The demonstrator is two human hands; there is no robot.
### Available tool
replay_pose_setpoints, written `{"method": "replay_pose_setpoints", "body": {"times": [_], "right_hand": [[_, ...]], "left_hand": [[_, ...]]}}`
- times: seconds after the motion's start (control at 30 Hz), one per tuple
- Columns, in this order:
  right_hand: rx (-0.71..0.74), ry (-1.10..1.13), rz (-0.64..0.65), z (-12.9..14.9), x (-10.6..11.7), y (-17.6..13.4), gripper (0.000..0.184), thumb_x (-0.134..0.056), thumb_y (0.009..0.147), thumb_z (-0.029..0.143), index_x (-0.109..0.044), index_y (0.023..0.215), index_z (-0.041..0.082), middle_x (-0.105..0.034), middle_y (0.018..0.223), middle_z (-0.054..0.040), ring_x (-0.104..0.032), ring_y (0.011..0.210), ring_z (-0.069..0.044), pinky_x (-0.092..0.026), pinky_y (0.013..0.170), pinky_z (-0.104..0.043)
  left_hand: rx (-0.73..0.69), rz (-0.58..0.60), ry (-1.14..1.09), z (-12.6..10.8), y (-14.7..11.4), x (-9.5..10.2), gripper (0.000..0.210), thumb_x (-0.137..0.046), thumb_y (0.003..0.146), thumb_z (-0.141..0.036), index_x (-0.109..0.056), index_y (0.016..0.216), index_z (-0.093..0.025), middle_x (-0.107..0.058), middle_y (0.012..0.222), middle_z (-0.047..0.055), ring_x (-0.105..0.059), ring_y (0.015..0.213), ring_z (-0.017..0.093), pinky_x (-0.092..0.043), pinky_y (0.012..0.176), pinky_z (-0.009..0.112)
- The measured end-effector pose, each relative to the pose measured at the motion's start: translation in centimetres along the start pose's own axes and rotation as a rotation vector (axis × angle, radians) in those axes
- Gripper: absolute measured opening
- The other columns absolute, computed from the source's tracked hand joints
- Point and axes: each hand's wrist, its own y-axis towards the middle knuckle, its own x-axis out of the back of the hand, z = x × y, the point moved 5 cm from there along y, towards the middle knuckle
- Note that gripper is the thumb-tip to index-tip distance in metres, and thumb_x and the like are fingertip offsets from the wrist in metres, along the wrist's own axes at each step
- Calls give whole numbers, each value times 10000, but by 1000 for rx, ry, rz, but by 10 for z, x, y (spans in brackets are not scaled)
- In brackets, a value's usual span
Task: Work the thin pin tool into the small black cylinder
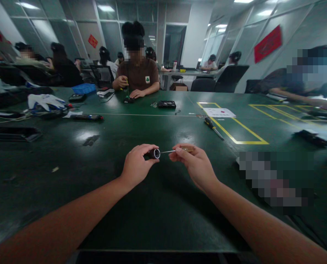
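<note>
Above the green table (103, 212), my left hand (136, 163) grips a short dark cylinder (154, 153) between thumb and fingers. Its round end, with a silver rim, faces right and toward me; what lies inside is too small to make out. My right hand (196, 163) is closed around the yellowish handle of a thin screwdriver (167, 151). The metal shaft points left, and its tip is at the rimmed end of the cylinder. Whether the tip touches or enters it, I cannot tell.
Another screwdriver (214, 128) lies beyond my right hand, beside yellow tape (251, 142) and a white sheet (219, 112). A black case (167, 104) sits farther back. White gloves (46, 102) and a blue tray (83, 88) are at left. A person (138, 73) works opposite.
</note>
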Motion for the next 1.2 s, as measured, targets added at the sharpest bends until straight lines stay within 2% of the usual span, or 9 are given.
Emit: {"method": "replay_pose_setpoints", "body": {"times": [0.1,0.23,0.3,0.53,0.7,0.8,0.9,1.07,1.2], "right_hand": [[13,-10,-1,-1,1,2,202,-719,873,386,-728,934,193,-764,781,-42,-736,754,-205,-581,788,-374],[383,-557,190,23,-15,-16,142,-654,926,271,-764,1002,223,-777,894,-48,-723,806,-199,-551,800,-355],[515,-668,270,31,-23,-25,184,-629,934,227,-762,1060,226,-783,977,-59,-725,878,-207,-545,844,-359],[146,-267,79,11,-8,-9,183,-647,940,344,-730,1020,203,-794,916,-59,-766,863,-227,-592,821,-377],[460,-709,253,25,-24,-23,186,-602,953,229,-754,1060,214,-783,1005,-73,-734,914,-225,-555,854,-379],[542,-784,270,32,-28,-32,208,-584,956,211,-748,1083,202,-779,995,-82,-720,900,-221,-546,841,-370],[381,-646,184,27,-21,-24,166,-609,955,264,-759,1013,223,-779,912,-53,-718,815,-204,-548,808,-363],[-51,69,-21,-2,-4,-2,193,-752,840,371,-737,905,190,-764,771,-44,-728,744,-204,-573,783,-371],[-77,133,-40,-6,-2,0,201,-764,836,374,-732,910,189,-759,767,-39,-726,743,-198,-573,786,-369]], "left_hand": [[2,-3,-8,1,0,-1,420,-850,736,-76,-747,1110,-239,-761,1130,25,-694,1055,231,-524,976,417],[-7,-8,-23,-1,1,-1,379,-843,753,-88,-747,1089,-236,-759,1101,24,-696,1036,231,-527,947,408],[-9,-20,-42,-2,1,0,340,-833,774,-107,-744,1077,-232,-757,1094,24,-698,1034,230,-528,943,404],[-10,-18,19,0,0,2,384,-828,759,-86,-739,1098,-242,-749,1100,22,-686,1033,230,-520,939,411],[-24,-6,26,-1,1,-1,328,-813,785,-108,-740,1076,-239,-745,1080,26,-679,1031,232,-521,926,404],[-37,2,37,-3,0,-2,316,-807,799,-119,-738,1083,-239,-740,1087,25,-674,1033,231,-515,932,406],[-28,10,49,-3,-1,-2,337,-819,782,-110,-739,1082,-243,-740,1071,17,-672,1022,230,-514,917,402],[-28,-13,18,1,0,1,397,-852,731,-81,-738,1070,-253,-742,1072,-1,-682,999,214,-520,906,386],[-3,-10,-29,3,0,0,418,-855,732,-94,-735,1094,-267,-739,1077,-4,-690,980,207,-533,886,376]]}}
